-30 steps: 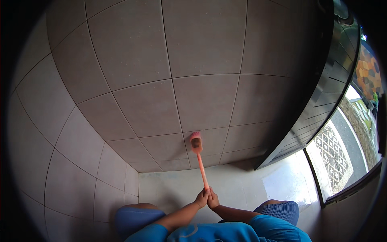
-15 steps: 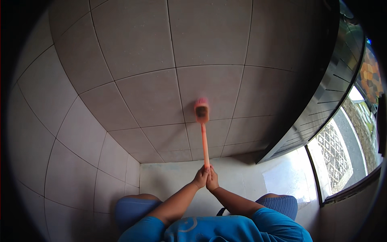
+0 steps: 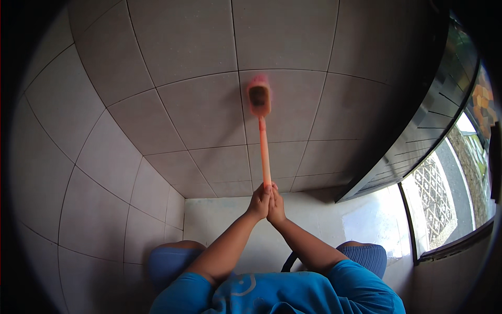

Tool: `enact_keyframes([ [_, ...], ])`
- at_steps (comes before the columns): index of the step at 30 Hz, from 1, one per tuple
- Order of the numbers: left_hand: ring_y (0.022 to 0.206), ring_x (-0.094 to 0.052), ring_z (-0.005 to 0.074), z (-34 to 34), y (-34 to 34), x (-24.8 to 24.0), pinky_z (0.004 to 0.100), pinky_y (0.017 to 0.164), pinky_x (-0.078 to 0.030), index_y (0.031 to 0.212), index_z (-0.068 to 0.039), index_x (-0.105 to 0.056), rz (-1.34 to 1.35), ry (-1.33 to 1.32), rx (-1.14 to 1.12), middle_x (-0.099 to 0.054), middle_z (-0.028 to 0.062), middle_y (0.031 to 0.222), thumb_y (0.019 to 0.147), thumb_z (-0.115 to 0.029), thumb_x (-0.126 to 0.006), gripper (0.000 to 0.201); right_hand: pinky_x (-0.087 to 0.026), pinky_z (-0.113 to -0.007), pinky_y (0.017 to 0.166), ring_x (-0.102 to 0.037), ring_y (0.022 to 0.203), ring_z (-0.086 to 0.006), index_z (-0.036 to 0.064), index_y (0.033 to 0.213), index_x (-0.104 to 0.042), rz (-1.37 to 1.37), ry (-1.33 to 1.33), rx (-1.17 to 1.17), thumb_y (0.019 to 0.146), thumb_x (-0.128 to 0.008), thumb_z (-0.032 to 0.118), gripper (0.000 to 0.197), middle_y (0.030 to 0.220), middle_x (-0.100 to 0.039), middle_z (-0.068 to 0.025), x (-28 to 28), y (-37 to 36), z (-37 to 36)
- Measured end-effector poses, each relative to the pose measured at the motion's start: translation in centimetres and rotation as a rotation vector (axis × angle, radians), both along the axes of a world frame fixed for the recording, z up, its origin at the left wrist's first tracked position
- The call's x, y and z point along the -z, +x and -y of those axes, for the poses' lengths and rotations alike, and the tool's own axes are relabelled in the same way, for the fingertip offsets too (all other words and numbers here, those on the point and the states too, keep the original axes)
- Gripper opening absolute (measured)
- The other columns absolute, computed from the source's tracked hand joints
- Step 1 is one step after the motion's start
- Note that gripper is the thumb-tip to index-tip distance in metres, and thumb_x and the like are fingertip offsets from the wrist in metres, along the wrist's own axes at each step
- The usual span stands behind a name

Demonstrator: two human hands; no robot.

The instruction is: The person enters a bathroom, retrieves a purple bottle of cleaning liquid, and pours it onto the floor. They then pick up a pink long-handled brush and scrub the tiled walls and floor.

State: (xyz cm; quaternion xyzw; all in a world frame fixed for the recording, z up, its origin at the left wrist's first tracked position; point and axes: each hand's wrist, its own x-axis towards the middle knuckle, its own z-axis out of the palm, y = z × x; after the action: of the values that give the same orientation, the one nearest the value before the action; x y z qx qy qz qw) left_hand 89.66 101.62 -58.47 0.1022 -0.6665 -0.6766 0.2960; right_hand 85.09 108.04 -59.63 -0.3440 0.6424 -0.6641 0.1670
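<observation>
A long-handled orange brush (image 3: 264,152) stretches forward from my hands, its head against or close to the tiled wall (image 3: 204,110). The oval back of the head has a dark patch, and pink bristles blur at its far end. My left hand (image 3: 259,201) is closed round the lower end of the handle. Pressed against it, my right hand (image 3: 276,204) wraps the same end from the other side. Whether the bristles touch the tiles cannot be made out.
Another tiled wall (image 3: 99,172) rises on the left. A dark slatted metal door (image 3: 402,146) stands at the right, beside an opening onto a patterned pavement (image 3: 434,199). Below lies a pale, shiny floor (image 3: 324,225); my knees are bent on either side.
Both hands have pushed forward and up, arms reaching out further. The brush head has moved higher on the wall. My grip on the handle is unchanged, and the view has shifted slightly.
</observation>
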Motion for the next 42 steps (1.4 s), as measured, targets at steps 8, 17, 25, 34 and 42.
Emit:
enact_keyframes([
  [8, 0.078, -0.05, 0.0124, -3.9, 4.5, 11.8, 0.0258, 0.074, -0.041, 0.091, -0.006, -0.051, 0.3, 0.036, -0.056, -0.053, 0.0027, 0.082, 0.091, -0.045, -0.033, 0.042, -0.042, -0.031, 0.085, -0.057, 0.097, -0.0274, 0.0025, 0.113, -0.049, 0.073, 0.079, 0.069, 0.092, -0.034, 0.021, 0.032, 0.1, -0.059, -0.0177, 12.6, 4.9, -4.0],
  [17, 0.063, -0.042, 0.0077, 1.8, 0.6, -3.0, 0.0223, 0.06, -0.037, 0.09, -0.007, -0.048, 0.022, -0.109, -0.033, -0.044, -0.0006, 0.072, 0.092, -0.045, -0.03, 0.043, -0.044, -0.032, 0.07, -0.058, 0.079, -0.0244, 0.0003, 0.104, -0.051, -0.027, -0.105, 0.016, 0.093, -0.034, 0.022, 0.03, 0.083, -0.059, -0.0142, -2.5, 0.7, 1.7],
  [25, 0.07, -0.045, 0.0104, -3.8, 4.5, 12.4, 0.0241, 0.066, -0.04, 0.089, -0.007, -0.048, 0.253, 0.116, -0.005, -0.048, 0.0011, 0.079, 0.091, -0.048, -0.03, 0.045, -0.041, -0.032, 0.085, -0.055, 0.1, -0.0262, 0.0042, 0.114, -0.049, 0.164, 0.139, 0.029, 0.092, -0.036, 0.023, 0.032, 0.103, -0.058, -0.0171, 11.8, 4.6, -4.0],
  [34, 0.054, -0.038, 0.0059, 0.7, -0.5, -3.6, 0.0211, 0.052, -0.034, 0.089, -0.006, -0.049, -0.036, -0.136, -0.078, -0.041, -0.0028, 0.063, 0.091, -0.047, -0.031, 0.045, -0.044, -0.032, 0.07, -0.057, 0.078, -0.0237, -0.001, 0.103, -0.052, -0.043, -0.093, 0.047, 0.092, -0.035, 0.021, 0.03, 0.084, -0.059, -0.0158, -2.7, 0.1, 1.0],
  [42, 0.064, -0.044, 0.0077, -3.1, 1.7, 9.1, 0.022, 0.062, -0.04, 0.092, -0.008, -0.048, 0.123, 0.029, 0.117, -0.047, -0.0002, 0.076, 0.09, -0.051, -0.029, 0.048, -0.043, -0.032, 0.079, -0.057, 0.094, -0.0278, 0.0015, 0.11, -0.049, 0.076, 0.097, 0.151, 0.093, -0.032, 0.023, 0.033, 0.096, -0.059, -0.0177, 10.4, 2.9, -3.5],
])
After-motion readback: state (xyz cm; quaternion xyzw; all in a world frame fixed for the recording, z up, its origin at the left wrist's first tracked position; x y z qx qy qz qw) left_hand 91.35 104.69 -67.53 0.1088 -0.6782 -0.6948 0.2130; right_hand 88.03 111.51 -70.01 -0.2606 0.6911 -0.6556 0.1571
